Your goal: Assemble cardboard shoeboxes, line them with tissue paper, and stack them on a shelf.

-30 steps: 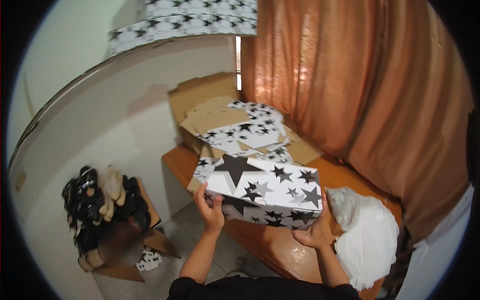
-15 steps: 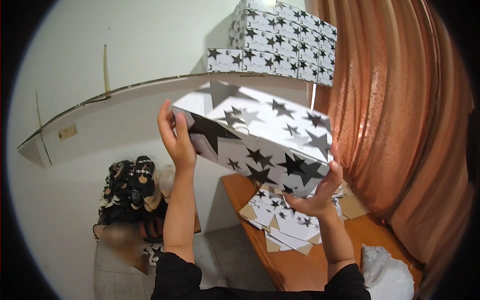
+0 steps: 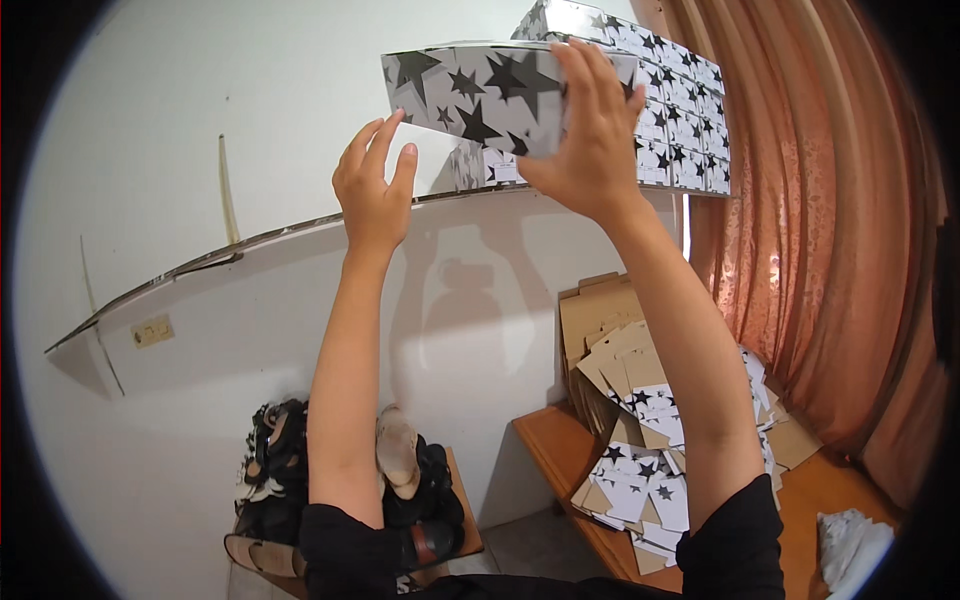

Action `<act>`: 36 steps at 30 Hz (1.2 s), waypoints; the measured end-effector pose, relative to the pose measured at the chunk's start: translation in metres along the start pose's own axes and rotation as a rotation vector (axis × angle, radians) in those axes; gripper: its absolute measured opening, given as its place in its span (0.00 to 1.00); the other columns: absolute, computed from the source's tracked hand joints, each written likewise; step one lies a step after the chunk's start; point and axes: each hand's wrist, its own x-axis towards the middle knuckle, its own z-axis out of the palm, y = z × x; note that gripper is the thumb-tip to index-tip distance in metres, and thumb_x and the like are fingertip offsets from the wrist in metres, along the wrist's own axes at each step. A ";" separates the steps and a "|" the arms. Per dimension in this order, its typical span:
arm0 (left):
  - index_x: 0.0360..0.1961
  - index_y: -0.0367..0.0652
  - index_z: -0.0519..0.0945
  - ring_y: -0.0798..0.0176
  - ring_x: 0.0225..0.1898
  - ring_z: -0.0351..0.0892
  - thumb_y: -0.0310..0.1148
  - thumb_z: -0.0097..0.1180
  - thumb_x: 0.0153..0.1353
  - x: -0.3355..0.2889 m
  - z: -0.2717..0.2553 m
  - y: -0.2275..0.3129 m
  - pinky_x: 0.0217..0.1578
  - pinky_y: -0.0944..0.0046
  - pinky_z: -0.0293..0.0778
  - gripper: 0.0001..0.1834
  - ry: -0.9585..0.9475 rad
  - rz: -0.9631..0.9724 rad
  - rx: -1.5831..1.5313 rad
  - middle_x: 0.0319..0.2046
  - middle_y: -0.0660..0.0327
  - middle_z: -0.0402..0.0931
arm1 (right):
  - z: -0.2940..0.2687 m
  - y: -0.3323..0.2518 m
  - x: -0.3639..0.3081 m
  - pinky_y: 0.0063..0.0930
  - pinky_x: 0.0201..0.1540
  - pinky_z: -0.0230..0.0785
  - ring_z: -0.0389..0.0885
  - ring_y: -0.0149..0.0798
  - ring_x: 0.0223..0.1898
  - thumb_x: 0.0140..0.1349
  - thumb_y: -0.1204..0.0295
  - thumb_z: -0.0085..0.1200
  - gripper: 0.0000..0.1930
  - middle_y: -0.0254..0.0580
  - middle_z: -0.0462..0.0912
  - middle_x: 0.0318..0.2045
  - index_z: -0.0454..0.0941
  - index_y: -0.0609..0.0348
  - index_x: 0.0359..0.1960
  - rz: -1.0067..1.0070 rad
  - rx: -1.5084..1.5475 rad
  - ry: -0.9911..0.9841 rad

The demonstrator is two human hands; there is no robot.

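Note:
A long white shoebox with black and grey stars (image 3: 475, 95) is raised at the wall shelf, in front of the stacked boxes. My right hand (image 3: 595, 140) grips its right end, fingers spread up to the top edge and thumb at the lower edge. My left hand (image 3: 375, 185) is just below the box's left end, fingers stretched and apart. Its fingertips come up to the lower left corner; whether they still bear any weight cannot be seen. The box's underside and back are hidden.
Matching star-patterned boxes (image 3: 690, 125) are stacked on the shelf (image 3: 290, 228), beside an orange curtain (image 3: 800, 250). Below, flat cardboard box blanks (image 3: 610, 360) lie on a wooden table (image 3: 560, 450) with a whitish plastic bag (image 3: 850, 545). Several shoes (image 3: 400, 460) are piled at lower left.
The shoebox has gone up from in front of me to shelf height. My left hand has slid from gripping its left end to below its corner; my right hand stays on the right end.

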 end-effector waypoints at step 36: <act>0.65 0.52 0.58 0.58 0.67 0.51 0.47 0.32 0.67 0.021 0.155 -0.052 0.64 0.40 0.42 0.27 -0.645 0.049 0.281 0.67 0.62 0.52 | 0.181 0.115 -0.065 0.58 0.64 0.39 0.53 0.45 0.67 0.64 0.49 0.34 0.26 0.44 0.58 0.65 0.63 0.39 0.62 0.303 -0.017 -0.448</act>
